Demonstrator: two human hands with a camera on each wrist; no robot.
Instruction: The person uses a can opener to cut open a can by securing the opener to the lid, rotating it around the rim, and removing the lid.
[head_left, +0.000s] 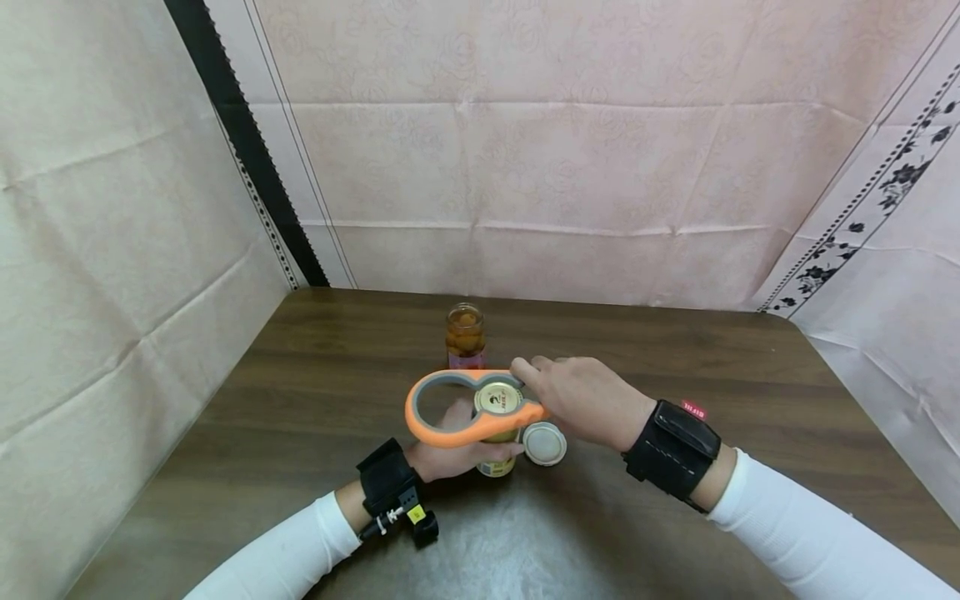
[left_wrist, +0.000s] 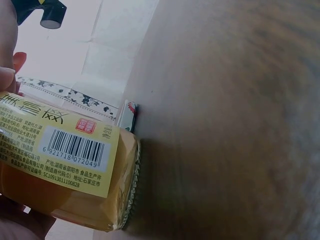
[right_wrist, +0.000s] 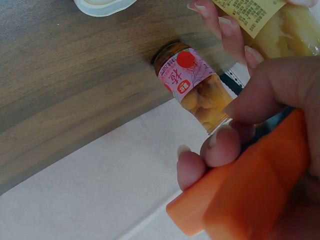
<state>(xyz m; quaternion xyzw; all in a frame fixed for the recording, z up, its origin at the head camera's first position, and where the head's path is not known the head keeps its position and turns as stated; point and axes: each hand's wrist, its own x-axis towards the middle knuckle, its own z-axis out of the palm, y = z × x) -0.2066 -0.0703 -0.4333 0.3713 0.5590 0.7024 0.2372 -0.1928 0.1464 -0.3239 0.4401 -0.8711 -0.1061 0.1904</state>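
My left hand (head_left: 453, 450) grips a glass jar (left_wrist: 65, 160) with a yellow label, fingers round its side; the jar's gold lid (head_left: 498, 398) shows through an orange and grey opener (head_left: 442, 437). The opener lies over the jar's top, its loop reaching out to the left. My right hand (head_left: 585, 400) is curled round the opener's right end, and in the right wrist view its fingers hold the orange handles (right_wrist: 250, 190). Whether the opener touches the lid, I cannot tell.
An unlidded jar of fruit (head_left: 465, 333) with a pink label stands behind the hands. A loose white lid (head_left: 544, 443) lies on the wooden table (head_left: 360, 358), right of the held jar. Patterned cloth (head_left: 562, 183) hangs behind the table.
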